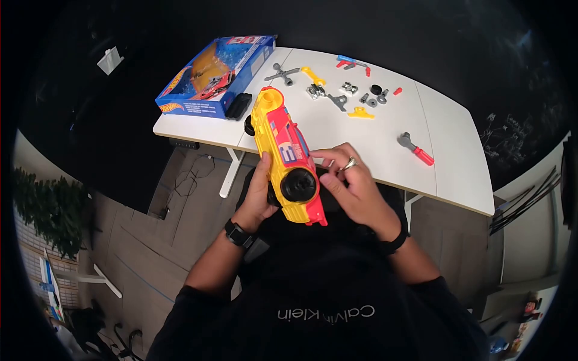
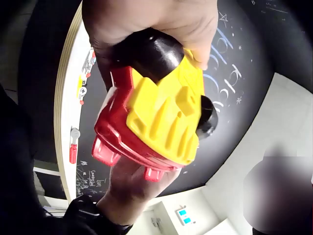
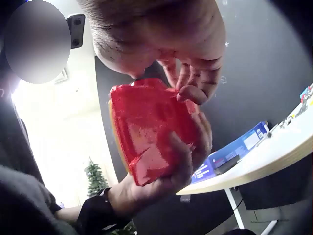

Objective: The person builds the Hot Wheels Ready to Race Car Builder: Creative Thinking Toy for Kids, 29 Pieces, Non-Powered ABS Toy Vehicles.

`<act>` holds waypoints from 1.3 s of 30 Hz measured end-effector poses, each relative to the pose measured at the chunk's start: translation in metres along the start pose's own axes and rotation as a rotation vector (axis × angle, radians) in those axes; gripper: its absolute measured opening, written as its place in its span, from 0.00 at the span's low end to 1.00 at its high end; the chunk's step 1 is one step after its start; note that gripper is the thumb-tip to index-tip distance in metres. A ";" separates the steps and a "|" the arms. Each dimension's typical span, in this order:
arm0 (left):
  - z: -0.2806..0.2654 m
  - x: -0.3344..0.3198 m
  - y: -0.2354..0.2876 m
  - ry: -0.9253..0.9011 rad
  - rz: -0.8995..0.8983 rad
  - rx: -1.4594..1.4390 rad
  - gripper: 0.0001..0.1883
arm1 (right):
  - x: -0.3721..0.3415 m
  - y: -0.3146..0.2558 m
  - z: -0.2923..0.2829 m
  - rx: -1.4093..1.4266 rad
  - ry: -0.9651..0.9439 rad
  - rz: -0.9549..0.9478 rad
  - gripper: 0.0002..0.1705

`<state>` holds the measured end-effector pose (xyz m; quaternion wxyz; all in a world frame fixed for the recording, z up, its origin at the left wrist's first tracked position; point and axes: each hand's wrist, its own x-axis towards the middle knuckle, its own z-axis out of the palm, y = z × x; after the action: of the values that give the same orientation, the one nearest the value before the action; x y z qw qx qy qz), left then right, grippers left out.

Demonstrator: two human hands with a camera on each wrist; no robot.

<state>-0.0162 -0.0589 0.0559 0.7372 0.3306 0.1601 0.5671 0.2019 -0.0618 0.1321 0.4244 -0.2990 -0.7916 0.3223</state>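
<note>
Red/yellow toy car point(image 1: 289, 150) w/ blk wheels is being held up by the near edge of white table point(image 1: 385, 144) — its yellow side is being gripped by L hand point(image 1: 257, 192), fingers curled round. Its red side is being touched by R hand point(image 1: 356, 183), index stretched out; whether the thumb's touching can't be told. Hot Wheels box point(image 1: 251, 71) & red-handled toy tool point(image 1: 416, 150) are being borne by tabletop.
</note>
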 end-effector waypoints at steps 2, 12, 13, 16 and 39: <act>-0.010 0.002 -0.006 0.046 0.021 0.014 0.37 | 0.009 0.004 -0.019 -0.138 0.019 0.053 0.14; -0.029 0.018 -0.020 -0.024 -0.065 0.017 0.44 | 0.101 0.173 -0.184 -1.127 -0.085 0.596 0.20; -0.025 0.018 -0.018 -0.036 -0.098 0.024 0.45 | 0.112 0.188 -0.192 -1.089 -0.059 0.609 0.18; -0.010 0.021 -0.014 0.015 -0.127 0.052 0.45 | 0.137 0.224 -0.208 -1.064 -0.056 0.611 0.15; -0.034 0.029 -0.010 0.039 -0.201 -0.463 0.52 | 0.205 0.319 -0.207 -1.115 -0.190 0.365 0.27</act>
<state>-0.0203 -0.0221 0.0281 0.8427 0.1242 0.0723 0.5188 0.3500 0.3403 0.0760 0.0682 -0.5780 -0.8117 -0.0488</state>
